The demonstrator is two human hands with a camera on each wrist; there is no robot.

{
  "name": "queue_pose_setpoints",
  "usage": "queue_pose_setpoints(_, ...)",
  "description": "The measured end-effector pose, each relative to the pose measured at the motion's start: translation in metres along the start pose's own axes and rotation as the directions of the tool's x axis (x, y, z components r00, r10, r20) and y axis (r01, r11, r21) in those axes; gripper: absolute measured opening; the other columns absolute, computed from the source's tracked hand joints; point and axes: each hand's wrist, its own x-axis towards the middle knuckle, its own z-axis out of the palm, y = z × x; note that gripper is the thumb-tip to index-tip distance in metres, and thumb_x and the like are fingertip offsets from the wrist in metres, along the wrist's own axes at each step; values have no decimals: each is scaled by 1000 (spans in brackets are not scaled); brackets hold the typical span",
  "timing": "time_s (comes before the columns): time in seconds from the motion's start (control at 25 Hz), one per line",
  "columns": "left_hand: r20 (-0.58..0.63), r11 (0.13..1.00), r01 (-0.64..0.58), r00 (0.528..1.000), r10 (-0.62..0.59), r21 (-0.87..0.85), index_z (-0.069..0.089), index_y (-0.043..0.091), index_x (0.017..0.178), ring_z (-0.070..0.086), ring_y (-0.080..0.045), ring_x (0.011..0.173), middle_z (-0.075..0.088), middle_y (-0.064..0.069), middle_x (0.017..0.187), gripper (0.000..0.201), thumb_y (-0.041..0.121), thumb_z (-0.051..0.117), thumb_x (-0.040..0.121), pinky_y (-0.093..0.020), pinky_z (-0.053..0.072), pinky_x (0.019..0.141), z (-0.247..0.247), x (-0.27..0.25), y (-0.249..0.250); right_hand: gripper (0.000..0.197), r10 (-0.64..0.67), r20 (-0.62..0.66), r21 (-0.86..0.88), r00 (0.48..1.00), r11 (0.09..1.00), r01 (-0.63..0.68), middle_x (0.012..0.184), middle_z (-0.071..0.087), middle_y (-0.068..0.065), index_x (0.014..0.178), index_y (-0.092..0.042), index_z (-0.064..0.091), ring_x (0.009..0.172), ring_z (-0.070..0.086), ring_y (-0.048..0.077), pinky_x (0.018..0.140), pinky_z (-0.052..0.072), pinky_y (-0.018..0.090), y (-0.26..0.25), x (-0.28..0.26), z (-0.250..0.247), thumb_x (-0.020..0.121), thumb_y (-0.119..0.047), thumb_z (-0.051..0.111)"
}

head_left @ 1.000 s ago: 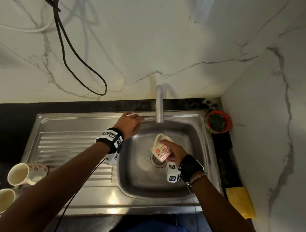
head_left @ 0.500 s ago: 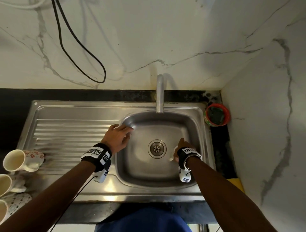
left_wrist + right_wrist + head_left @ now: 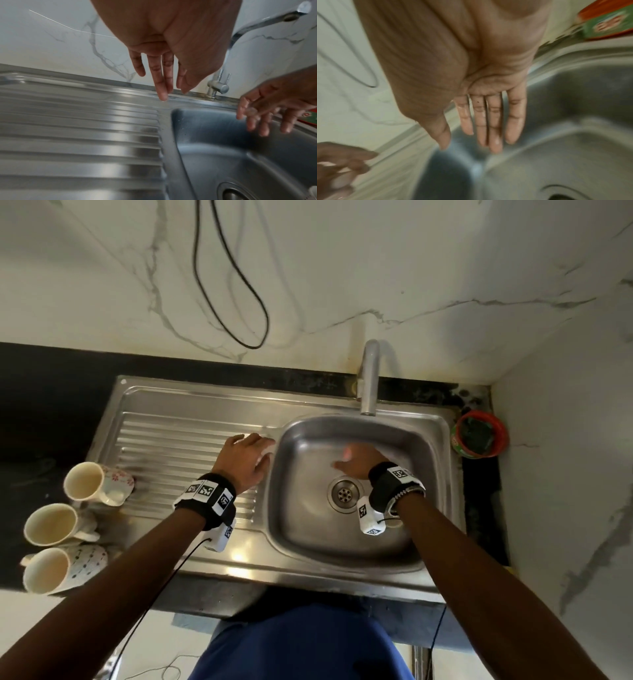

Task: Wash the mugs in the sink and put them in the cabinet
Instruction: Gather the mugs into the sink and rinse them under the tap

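Mugs [image 3: 84,482] lie beside the sink [image 3: 442,426]; both hands' fingers [image 3: 494,121] extended, holding nothing.

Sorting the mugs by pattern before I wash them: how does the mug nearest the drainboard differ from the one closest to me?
The far mug has a red floral pattern; the near mug has dark dots and lines. The far mug touches the ribbed drainboard; the near mug lies on the dark counter at its front edge. The far mug's handle points toward the camera, the near mug's away. Both lie on their sides, cream inside, untouched by either hand.
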Motion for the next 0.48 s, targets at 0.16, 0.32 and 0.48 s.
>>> queue_pose_setpoints(0.16, -79, 966, 252, 966, -247, 60, 67, 18, 128, 66, -35, 111, 70, -9, 120, 37, 30, 61, 94, -50, 44, 102, -32, -63, -55, 30, -328, -14, 141, 944, 934, 327, 115, 70, 3, 119, -22, 62, 108, 67, 28, 92, 51, 35, -121, -22, 43, 97, -42, 67)
queue_pose_setpoints(0.32, -49, 748, 608, 783, -620, 264, 42, 23, 150, 36, -38, 145, 45, -15, 152, 69, 48, 64, 90, -66, 13, 120, -61, -118, -119, 13, -471, 64, 169, 880, 874, 456, 105, 75, 2, 105, -29, 65, 98, 70, 24, 90, 54, 34, -203, -36, 96, 95, -36, 69)
queue_pose_setpoints(0.48, 97, 523, 791, 522, -848, 318, 15, 20, 160, 22, -45, 152, 25, -26, 163, 102, 70, 59, 83, -72, 2, 120, -76, -167, -190, 15, -498, 77, 149, 864, 862, 484, 108, 75, 0, 106, -31, 66, 101, 69, 23, 94, 55, 37, -265, -38, 139, 94, -39, 68)
